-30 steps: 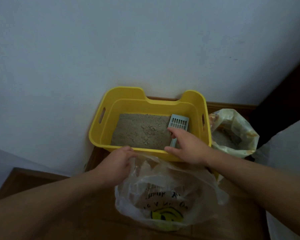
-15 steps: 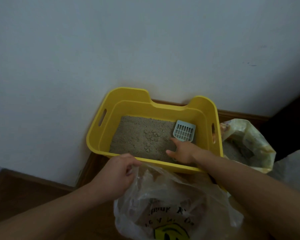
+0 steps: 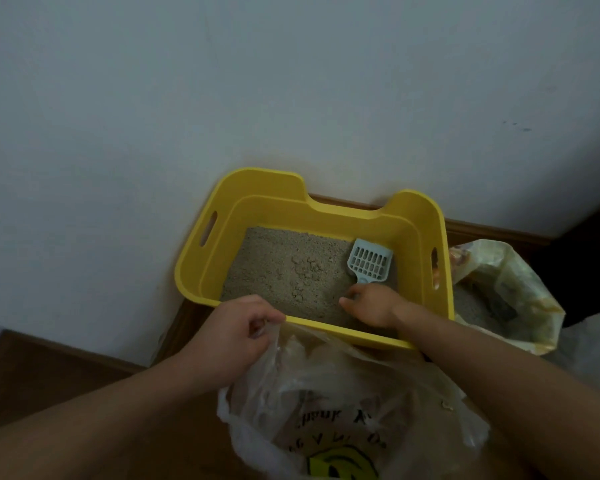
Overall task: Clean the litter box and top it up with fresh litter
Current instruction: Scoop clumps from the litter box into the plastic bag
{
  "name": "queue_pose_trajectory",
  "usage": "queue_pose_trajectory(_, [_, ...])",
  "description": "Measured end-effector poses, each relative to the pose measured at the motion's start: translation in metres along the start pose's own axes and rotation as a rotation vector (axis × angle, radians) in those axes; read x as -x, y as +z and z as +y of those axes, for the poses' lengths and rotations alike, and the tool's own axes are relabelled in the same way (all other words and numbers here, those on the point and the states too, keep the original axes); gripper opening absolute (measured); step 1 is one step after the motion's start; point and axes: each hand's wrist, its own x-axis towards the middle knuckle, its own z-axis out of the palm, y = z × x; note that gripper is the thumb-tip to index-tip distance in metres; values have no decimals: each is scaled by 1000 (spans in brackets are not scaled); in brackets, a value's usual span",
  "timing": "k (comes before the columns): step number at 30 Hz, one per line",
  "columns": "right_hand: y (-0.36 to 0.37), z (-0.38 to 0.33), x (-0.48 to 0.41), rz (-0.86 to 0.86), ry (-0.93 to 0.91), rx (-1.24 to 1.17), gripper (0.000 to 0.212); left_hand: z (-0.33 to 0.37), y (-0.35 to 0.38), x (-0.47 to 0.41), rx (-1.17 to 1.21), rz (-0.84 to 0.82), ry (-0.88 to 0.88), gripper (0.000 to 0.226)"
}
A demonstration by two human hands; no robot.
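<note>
A yellow litter box (image 3: 201,268) stands on the floor against the wall, holding grey litter (image 3: 284,271) with a few clumps near the middle. A pale blue slotted scoop (image 3: 370,262) lies on the litter at the right side. My right hand (image 3: 371,304) is inside the box and grips the scoop's handle just below the scoop head. My left hand (image 3: 236,329) pinches the rim of a clear plastic bag (image 3: 343,403) in front of the box, holding it up at the near edge of the box.
An open bag of litter (image 3: 506,292) stands to the right of the box. A white wall (image 3: 257,98) rises right behind the box. Brown wooden floor (image 3: 49,375) lies to the left. A dark area (image 3: 589,244) is at the far right.
My right hand has slid down into the box and closed on the scoop's handle. The scoop head has tilted slightly. My left hand keeps its hold on the bag.
</note>
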Motion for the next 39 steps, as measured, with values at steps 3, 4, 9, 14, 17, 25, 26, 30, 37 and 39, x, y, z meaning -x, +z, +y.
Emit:
queue_pose_trajectory(3, [-6,-1,14,229,-20,-90,34,3,-1,0,4,-4,-9,29])
queue_pose_trajectory(4, [-8,-1,18,289,-21,-116,30,3,-1,0,3,-6,-14,29])
queue_pose_trajectory(9, [-12,0,32,406,-52,-222,12,7,-5,-1,-13,18,-37,29])
queue_pose_trajectory(14, [-17,5,43,436,-85,-216,32,8,-3,0,-13,33,-49,28])
queue_pose_trajectory(17, [-28,7,50,381,-53,-102,51,8,-4,0,-16,32,-56,26])
queue_pose_trajectory(25, [-58,1,65,346,17,405,9,8,-7,-1,3,30,-87,26])
queue_pose_trajectory(26, [-62,0,69,341,16,445,6,8,-7,-1,6,29,-90,26])
queue_pose_trajectory(30, [-67,-1,71,319,40,521,31,7,-9,-1,10,33,-88,25])
queue_pose_trajectory(37, [-67,-2,69,268,54,577,16,4,-12,0,23,48,-107,20])
queue_pose_trajectory(39, [-64,-4,67,240,29,573,7,3,-14,1,37,57,-130,19])
